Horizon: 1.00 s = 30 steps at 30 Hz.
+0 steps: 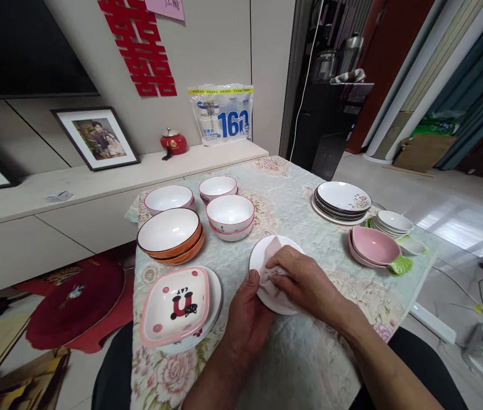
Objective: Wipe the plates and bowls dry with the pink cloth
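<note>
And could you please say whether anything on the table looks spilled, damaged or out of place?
Nothing looks spilled or damaged. Slightly odd: the square cat dish sits off-centre on the round plate beneath, which shows only to its right and below.

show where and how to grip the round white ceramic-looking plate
Probably the left rim of the plate, from the left, thumb on top like the left hand: its curved edge shows, while a pale pink cloth covers its middle.

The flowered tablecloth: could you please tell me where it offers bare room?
Bare tablecloth lies between the red-rimmed bowls and the plate stack, with a smaller patch between the right hand and the pink bowls. The left is crowded with red-rimmed bowls, orange bowls and the cat dish.
</note>
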Each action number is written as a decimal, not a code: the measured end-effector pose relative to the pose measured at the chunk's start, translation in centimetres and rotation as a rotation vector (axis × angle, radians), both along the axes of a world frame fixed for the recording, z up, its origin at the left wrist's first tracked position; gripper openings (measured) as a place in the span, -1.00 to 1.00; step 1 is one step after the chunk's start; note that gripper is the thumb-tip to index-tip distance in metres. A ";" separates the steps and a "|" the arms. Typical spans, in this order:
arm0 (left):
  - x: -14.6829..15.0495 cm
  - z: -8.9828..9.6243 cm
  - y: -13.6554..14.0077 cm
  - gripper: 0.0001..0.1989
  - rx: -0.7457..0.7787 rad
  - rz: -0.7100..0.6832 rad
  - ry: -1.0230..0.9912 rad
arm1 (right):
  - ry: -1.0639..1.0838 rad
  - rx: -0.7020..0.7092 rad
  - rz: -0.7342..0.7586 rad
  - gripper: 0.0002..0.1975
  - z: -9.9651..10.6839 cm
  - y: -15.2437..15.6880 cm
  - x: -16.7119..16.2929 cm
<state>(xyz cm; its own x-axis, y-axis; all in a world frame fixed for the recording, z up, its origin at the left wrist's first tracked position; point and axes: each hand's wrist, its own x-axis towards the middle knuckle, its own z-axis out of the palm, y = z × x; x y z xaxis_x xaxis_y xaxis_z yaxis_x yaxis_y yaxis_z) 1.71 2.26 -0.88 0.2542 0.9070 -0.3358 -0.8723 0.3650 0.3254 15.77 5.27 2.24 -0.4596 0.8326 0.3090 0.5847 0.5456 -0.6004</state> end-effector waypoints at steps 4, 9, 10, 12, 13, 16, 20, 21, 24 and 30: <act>0.3 -0.1 -0.2 -0.64 0.024 -0.009 -0.003 | 0.107 0.183 -0.083 -0.82 -1.1 1.8 0.9; 0.2 0.4 0.1 -0.56 -0.025 0.061 0.023 | 0.052 0.070 -0.358 -0.79 -1.9 3.5 3.4; 0.2 0.6 0.2 -0.54 -0.044 0.089 0.027 | 0.030 0.010 -0.393 -0.78 -1.9 3.5 3.8; 0.0 0.7 0.5 -0.52 -0.080 0.146 0.027 | -0.018 -0.102 -0.430 -0.76 -1.8 3.5 4.3; -0.1 0.8 0.6 -0.51 -0.099 0.168 0.024 | -0.044 -0.145 -0.436 -0.76 -1.7 3.4 4.4; -0.2 0.9 0.8 -0.48 -0.137 0.201 0.019 | -0.133 -0.241 -0.430 -0.80 -1.0 2.7 4.4; -0.1 1.1 1.0 -0.49 -0.149 0.196 0.012 | -0.184 -0.345 -0.316 -0.87 0.2 1.7 4.7; -0.1 1.2 1.0 -0.50 -0.154 0.192 0.014 | -0.179 -0.362 -0.275 -0.88 0.4 1.6 4.9; -0.1 1.1 0.8 -0.52 -0.172 0.192 0.047 | -0.125 -0.364 -0.262 -0.89 0.5 1.9 5.8; 0.2 1.2 0.3 -0.53 -0.193 0.130 0.057 | -0.049 -0.110 -0.538 -0.83 -0.9 3.4 5.7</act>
